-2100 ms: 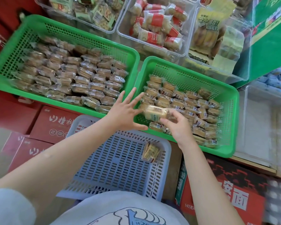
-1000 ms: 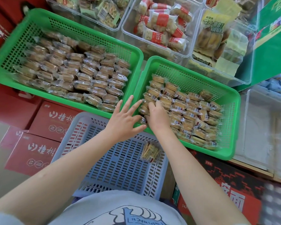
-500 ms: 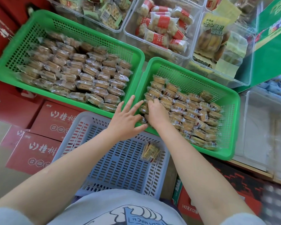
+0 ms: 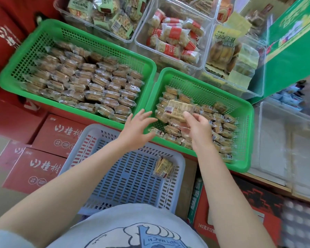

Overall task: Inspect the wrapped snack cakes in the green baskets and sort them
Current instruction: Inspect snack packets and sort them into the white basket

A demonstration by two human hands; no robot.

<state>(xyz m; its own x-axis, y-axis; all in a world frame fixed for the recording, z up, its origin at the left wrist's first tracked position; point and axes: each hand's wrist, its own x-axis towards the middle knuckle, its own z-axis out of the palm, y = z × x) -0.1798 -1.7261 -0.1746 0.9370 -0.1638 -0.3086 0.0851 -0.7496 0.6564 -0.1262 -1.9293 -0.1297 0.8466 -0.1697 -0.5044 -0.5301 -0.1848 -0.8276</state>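
Note:
Two green baskets hold clear-wrapped brown snack cakes. The left green basket is packed with neat rows. The right green basket is about half filled. My right hand pinches one wrapped snack cake and holds it lifted above the right basket's near left corner. My left hand hovers with spread fingers just left of that cake, over the gap between the green baskets, holding nothing. A blue-grey basket below contains a single wrapped cake.
Clear tubs of other packaged snacks stand behind the green baskets. Red cartons lie at the lower left and beneath the baskets. A clear lidded bin sits on the right, a green display board behind it.
My right hand reached down into the right basket's cakes and has now risen with one wrapped cake pinched in it. My left hand stayed spread beside it.

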